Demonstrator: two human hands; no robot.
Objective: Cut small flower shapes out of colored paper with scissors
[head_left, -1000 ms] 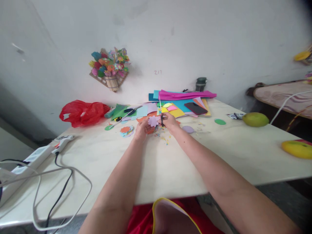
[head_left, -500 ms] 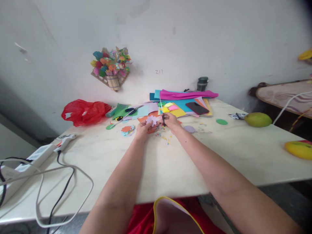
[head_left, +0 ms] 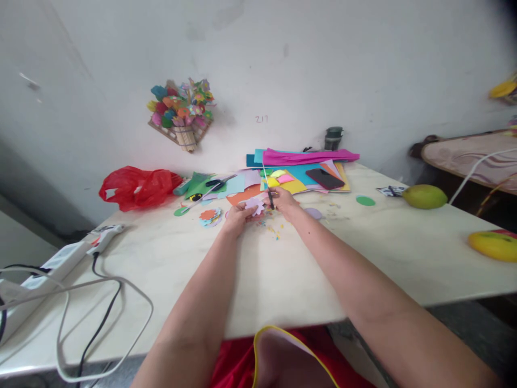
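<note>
In my left hand (head_left: 239,214), thumb and fingers pinch a pale lilac paper flower (head_left: 254,206) with a scalloped edge. My right hand (head_left: 283,200) is closed round black-handled scissors (head_left: 271,198), seen nearly edge-on, their thin blades pointing away from me. The scissors are close to the flower's right edge; whether they touch it I cannot tell. Small colourful paper scraps (head_left: 277,231) lie below the hands. A lilac disc (head_left: 313,213) rests right of my right wrist, and a stack of cut paper shapes (head_left: 210,215) lies left of my left hand.
Behind the hands are coloured sheets (head_left: 299,175), a phone (head_left: 325,178) and another pair of scissors (head_left: 215,185). A red plastic bag (head_left: 139,187) lies back left, power strips (head_left: 60,261) and cables front left. A green disc (head_left: 365,200) and a mango-like fruit (head_left: 425,196) lie right.
The lilac flower has shifted slightly and turned in my left fingers. The orange paper around it shows less beneath the hands. My right hand keeps hold of the scissors, and the view has moved a little.
</note>
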